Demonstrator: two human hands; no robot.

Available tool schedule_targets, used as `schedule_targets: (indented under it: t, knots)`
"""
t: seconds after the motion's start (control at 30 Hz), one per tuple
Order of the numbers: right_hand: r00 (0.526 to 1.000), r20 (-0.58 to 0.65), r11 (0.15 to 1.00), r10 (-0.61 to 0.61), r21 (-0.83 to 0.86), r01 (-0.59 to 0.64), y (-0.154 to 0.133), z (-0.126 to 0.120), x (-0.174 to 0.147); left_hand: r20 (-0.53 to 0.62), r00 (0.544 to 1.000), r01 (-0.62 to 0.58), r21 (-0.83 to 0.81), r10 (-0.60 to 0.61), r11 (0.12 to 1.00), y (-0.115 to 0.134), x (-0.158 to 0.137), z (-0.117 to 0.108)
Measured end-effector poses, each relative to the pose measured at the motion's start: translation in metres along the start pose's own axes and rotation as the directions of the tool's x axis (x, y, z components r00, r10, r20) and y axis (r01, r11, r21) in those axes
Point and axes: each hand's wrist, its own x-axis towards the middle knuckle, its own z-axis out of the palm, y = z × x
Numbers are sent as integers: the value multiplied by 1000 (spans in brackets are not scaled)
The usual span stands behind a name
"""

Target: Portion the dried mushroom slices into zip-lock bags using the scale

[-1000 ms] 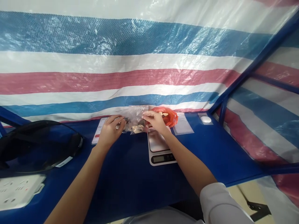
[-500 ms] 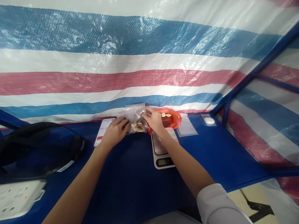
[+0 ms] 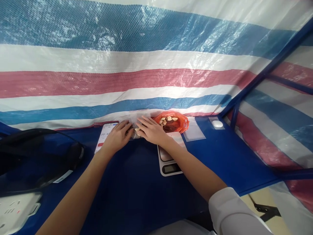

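Left of the scale, toward its far corner: a clear bag (image 3: 136,134) lies at the back of the bench (image 3: 139,182), with pale and dark pieces inside, mostly hidden under the two hands.
Left hand: the left hand (image 3: 118,134) is on the bag's outer side, away from the scale, fingers curved at its edge; I cannot tell whether this grip is clamped on the plastic or only resting.
Right hand: the right hand (image 3: 151,130) reaches over the scale's far left corner, its grip apart, the fingers spread across the bag.
Scale: the scale (image 3: 164,155) has a white body and a small dark screen (image 3: 170,168) on its near edge; the right forearm passes above it and hides part of it.
Red bag: just behind the scale, an open red bag (image 3: 185,124) holds pale slices (image 3: 171,118) and darker pieces.
Flat bags: right of the scale, flat clear bags (image 3: 195,132) lie on the bench, and farther right is a white rounded case (image 3: 217,124).
Phone: left of the scale, beyond the clear bag, a phone (image 3: 99,140) shows a timer, partly covered by the left hand.
Power strip: well left of the scale and nearer the person, a white power strip (image 3: 17,209).
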Motion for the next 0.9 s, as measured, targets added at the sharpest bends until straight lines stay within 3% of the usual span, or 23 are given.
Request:
schedule_targets:
  t: [0.37,0.57,0.73,0.9]
  knots:
    - [990,-30,990,136,-32,-137,-9,12,3,47,999,13,-31,-12,999,-5,4,-4]
    - [991,-83,995,102,-8,-103,-6,6,4,10,1000,-7,-30,7,1000,0,8,-10]
    - [984,-128,993,121,27,-119,-3,-11,-12,-108,994,-6,-8,5,1000,21,5,-16]
    - [970,-144,978,198,89,-187,7,-33,-49,-171,985,6,-11,-8,1000,59,-1,-14]
